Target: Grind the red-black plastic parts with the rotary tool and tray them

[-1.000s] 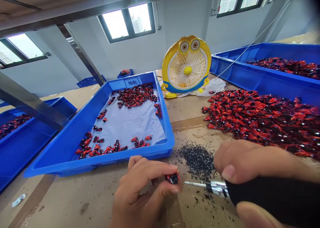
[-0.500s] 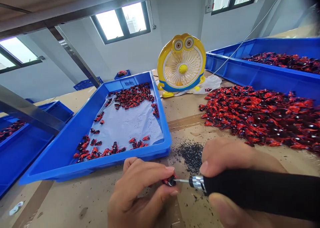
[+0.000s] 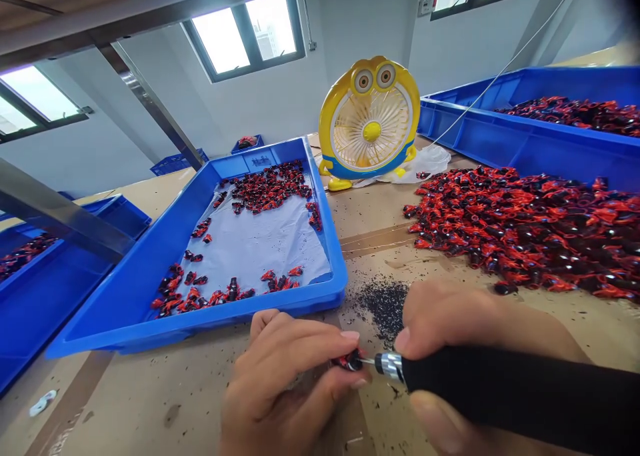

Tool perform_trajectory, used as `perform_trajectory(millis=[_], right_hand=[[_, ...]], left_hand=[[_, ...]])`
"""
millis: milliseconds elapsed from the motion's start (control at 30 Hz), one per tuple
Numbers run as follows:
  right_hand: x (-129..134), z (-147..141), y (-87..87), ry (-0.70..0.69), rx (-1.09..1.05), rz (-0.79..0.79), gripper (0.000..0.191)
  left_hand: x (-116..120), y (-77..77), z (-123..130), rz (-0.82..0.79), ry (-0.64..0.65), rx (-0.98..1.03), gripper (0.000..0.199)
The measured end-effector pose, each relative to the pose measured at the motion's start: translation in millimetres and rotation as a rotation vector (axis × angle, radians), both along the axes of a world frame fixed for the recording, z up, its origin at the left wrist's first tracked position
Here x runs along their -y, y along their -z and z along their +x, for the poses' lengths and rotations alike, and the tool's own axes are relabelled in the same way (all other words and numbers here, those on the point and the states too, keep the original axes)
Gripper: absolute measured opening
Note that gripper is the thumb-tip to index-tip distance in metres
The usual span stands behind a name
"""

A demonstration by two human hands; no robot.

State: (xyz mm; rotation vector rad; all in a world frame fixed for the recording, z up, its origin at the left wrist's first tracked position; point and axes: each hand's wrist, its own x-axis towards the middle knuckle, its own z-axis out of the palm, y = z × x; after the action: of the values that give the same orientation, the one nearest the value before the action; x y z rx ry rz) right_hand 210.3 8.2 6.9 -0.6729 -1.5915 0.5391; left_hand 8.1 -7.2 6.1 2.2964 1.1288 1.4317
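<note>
Between its thumb and fingers, my left hand [image 3: 295, 376] pinches a small red and black part [image 3: 350, 361] above the table. My right hand [image 3: 450, 336] is wrapped round a thick black handheld tool [image 3: 510, 386] with a silver collar [image 3: 390, 365]. The tool's thin metal tip points left and meets the dark end of the small part; the exact contact is too small to make out. Under and behind the hands lies a patch of black shavings [image 3: 385, 306] on the brown table surface [image 3: 150, 403].
A blue tray [image 3: 335, 276] holding scattered red and black parts stands left of centre. A large heap of such parts [image 3: 525, 229] lies at right, before another blue bin [image 3: 545, 153]. A yellow fan [image 3: 371, 133] stands behind. A metal post [image 3: 155, 109] rises at left.
The tool's collar now sits closer to the small part, with less of the thin tip showing. My left hand has shifted slightly right with the part. The whole view has shifted a little.
</note>
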Motion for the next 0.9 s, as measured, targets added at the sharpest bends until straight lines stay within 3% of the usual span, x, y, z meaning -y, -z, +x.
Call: perform_trajectory(millis=[300,500,900], right_hand=[[-4.9,4.0,-2.4,-0.078,0.075,0.030,0.014],[-0.5,1.3,-0.5,-0.044,-0.027,-0.010,0.013],[-2.1,6.4,-3.0,-0.020,0.068,0.055,0.014]], left_hand=[[-0.3,3.6,-3.3,-0.011,0.014,-0.006,0.020],[1.1,2.3,-2.6,-0.014,-0.021,-0.032,0.014],[0.9,7.1,-3.0,-0.030,0.017,-0.003,0.022]])
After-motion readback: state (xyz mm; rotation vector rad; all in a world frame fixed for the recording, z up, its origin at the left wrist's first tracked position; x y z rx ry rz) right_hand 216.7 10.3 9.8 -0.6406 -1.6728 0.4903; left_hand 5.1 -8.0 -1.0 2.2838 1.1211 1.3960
